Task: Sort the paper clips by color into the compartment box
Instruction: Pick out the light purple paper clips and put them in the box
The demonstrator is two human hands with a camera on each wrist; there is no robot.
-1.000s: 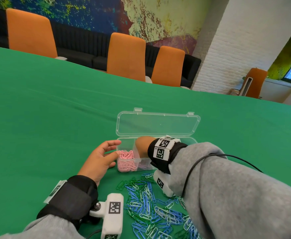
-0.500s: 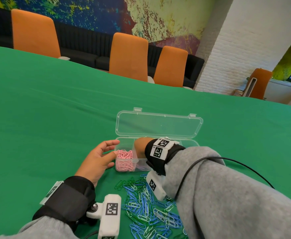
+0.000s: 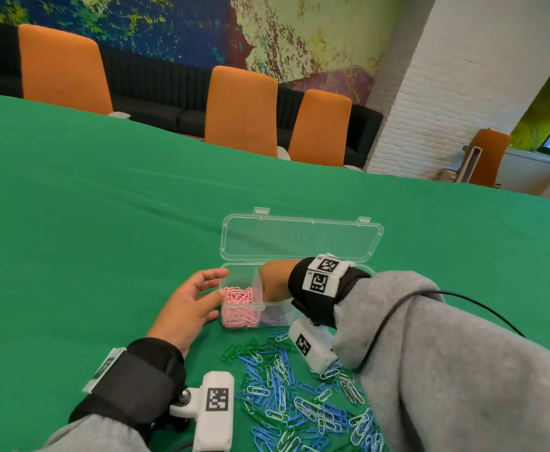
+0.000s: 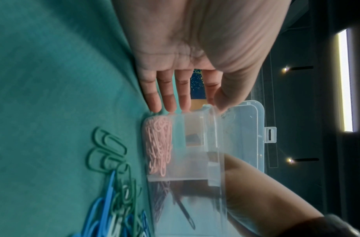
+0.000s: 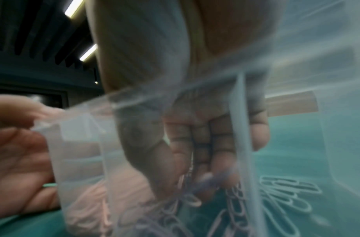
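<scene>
The right hand [image 3: 275, 282] is sunk into the second compartment of the clear compartment box [image 3: 234, 324], counting from the left end. Seen through the plastic in the right wrist view, its fingertips [image 5: 203, 176] are drawn together with the thumb over a small bunch of purple clips [image 5: 175, 213]; the blur leaves it unclear whether they pinch one or are letting go, so I cannot tell the grip. The left hand [image 3: 189, 305] lies flat at the box's left end, fingers straight and touching the wall, holding nothing.

The pink clips [image 3: 237, 306] fill the end compartment, at 9 o'clock from the right fingers, just across the divider. The box's long axis runs 9 to 3 in the head view, with its lid [image 3: 301, 238] folded back at 12.

The unsorted pile [image 3: 286, 396] of blue, green and white clips lies on the green cloth [image 3: 104, 239] at 6 o'clock from the box, directly under the right wrist (closer to that hand than to the left). Judging by this, the right hand must lift straight up clear of the near wall, then pull back toward 6 to reach the pile, while the left steadies the box against sliding.
</scene>
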